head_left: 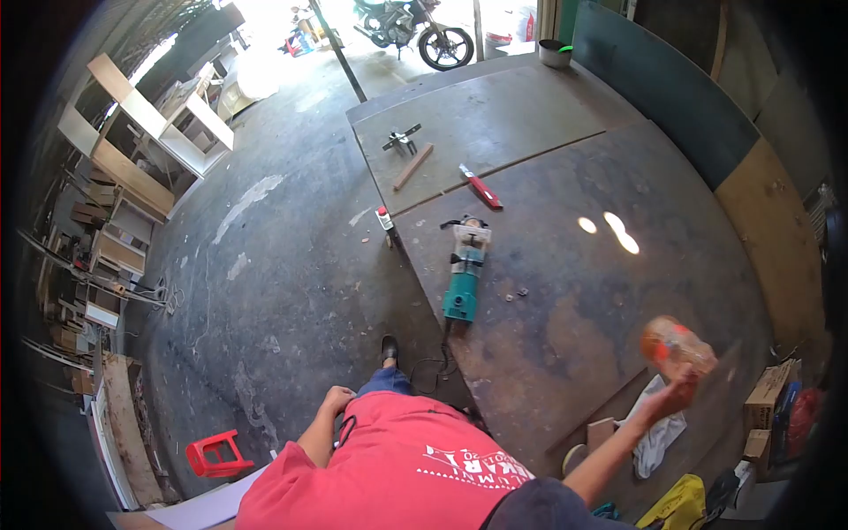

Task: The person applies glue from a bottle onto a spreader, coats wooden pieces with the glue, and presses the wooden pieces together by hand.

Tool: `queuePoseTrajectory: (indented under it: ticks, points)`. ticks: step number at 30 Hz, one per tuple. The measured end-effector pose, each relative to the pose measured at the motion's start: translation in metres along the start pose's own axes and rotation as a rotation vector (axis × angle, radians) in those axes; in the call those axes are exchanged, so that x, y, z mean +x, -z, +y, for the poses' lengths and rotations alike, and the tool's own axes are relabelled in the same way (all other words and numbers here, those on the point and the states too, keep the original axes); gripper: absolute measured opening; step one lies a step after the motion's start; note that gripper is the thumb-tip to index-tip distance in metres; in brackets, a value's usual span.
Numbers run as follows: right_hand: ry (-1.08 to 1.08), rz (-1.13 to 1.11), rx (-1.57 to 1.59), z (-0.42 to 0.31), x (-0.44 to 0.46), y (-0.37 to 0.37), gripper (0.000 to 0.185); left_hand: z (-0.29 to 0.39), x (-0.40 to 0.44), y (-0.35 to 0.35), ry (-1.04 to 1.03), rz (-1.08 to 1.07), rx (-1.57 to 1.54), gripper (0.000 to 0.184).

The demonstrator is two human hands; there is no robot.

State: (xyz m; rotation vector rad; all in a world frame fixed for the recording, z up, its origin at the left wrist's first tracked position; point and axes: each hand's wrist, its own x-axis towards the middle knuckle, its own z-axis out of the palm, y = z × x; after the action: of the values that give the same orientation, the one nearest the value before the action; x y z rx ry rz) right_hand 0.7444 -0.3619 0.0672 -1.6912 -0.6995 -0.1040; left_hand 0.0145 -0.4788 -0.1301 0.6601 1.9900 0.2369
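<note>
My right hand [678, 395] is closed around a clear plastic bottle [678, 346] with orange-red colour showing in it. It is raised over the right side of the workbench, tilted and a little blurred. Below that hand lies a white cloth [658, 433]. At my waist, my left hand [336, 399] has its fingers curled against my clothes; whether it holds anything is hidden. Nearer the bench's left edge lies a teal trim router [464, 287] with a clear base and a cord. A red utility knife [482, 189] lies beyond it.
On the workbench [565, 256] are a wooden strip [413, 166], a black-and-metal fitting [402, 140] and a pot [555, 55]. A red stool [218, 453] is on the floor at left. Cartons [770, 393] and a yellow bag [676, 503] crowd the right. A motorcycle [415, 31] stands outside.
</note>
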Motion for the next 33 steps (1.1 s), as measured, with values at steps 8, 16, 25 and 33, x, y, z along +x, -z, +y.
queuePoseTrajectory:
  ticks: [8,16,25,33]
  points:
    - [-0.135,-0.337,0.550,-0.204,-0.233,-0.161,0.081,-0.019,0.120,0.085,0.103,-0.160,-0.126,0.014]
    - [0.155,-0.508,0.209,-0.277,-0.314,-0.367,0.051,0.007,0.242,0.226,0.034,-0.097,-0.392,0.023]
    - [0.237,-0.462,0.311,-0.285,-0.324,-0.509,0.033,0.027,0.260,0.327,-0.166,0.167,-0.649,0.034]
    - [0.219,-0.435,0.148,-0.271,-0.296,-0.578,0.035,0.180,0.258,0.342,-0.282,-0.101,-0.593,0.039]
